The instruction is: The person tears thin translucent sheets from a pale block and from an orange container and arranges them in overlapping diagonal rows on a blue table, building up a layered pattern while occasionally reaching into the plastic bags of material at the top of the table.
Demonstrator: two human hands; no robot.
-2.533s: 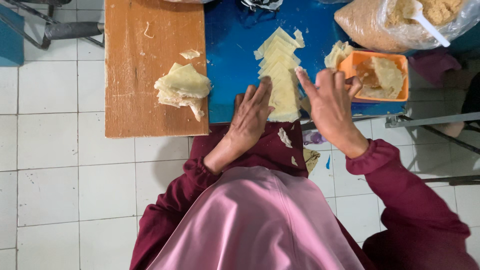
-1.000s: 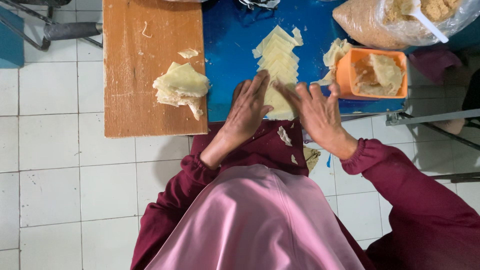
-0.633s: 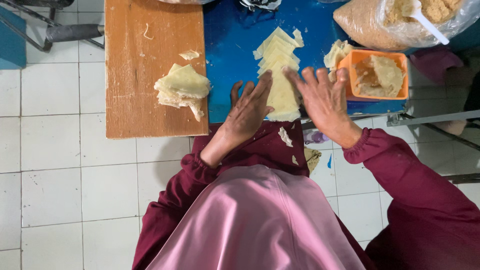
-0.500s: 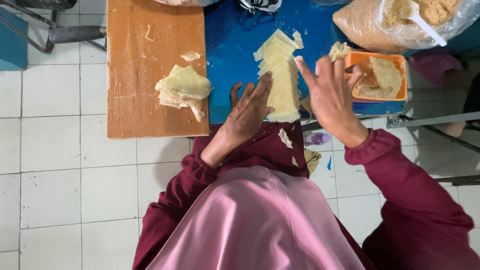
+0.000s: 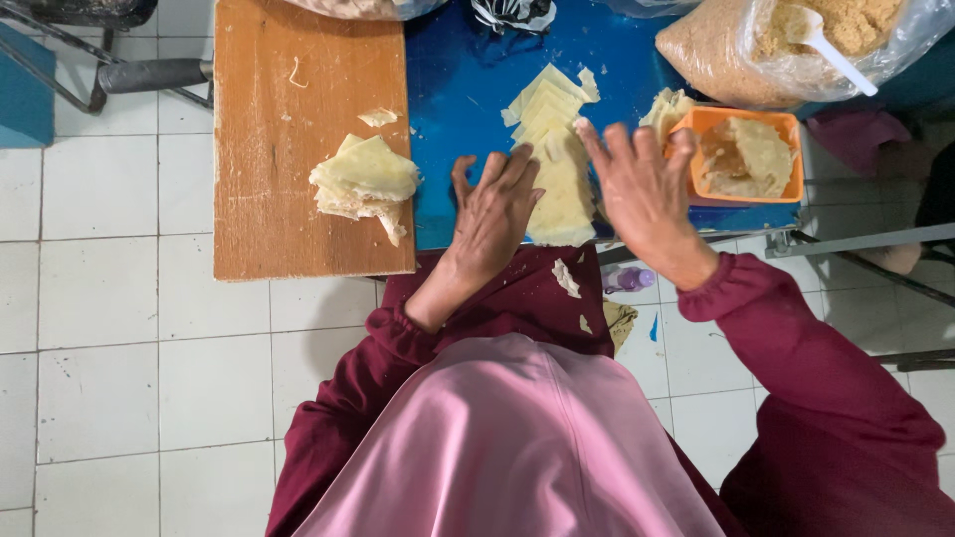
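Dough strips (image 5: 555, 159), pale yellow and laid overlapping in a long row, lie on the blue table (image 5: 463, 89) between the person's two hands, running from the near edge toward the far side. Largest in view is that blue table, with a wooden board (image 5: 279, 149) butted against its left side. At the far right sits a clear plastic bag of brown crumbs (image 5: 786, 45) with a white spoon (image 5: 831, 50) in it. On the board rests a stack of folded wrappers (image 5: 366, 179) (a small scrap lies just beyond it). An orange tub (image 5: 748, 154) holding more pale dough stands just right of the strips. The right hand (image 5: 645, 194) is open, fingers spread, its fingertips at the strips and the tub's near corner, gripping nothing. The left hand (image 5: 494, 214) is also open and flat, fingers together, touching the strips' left edge without clasping them.
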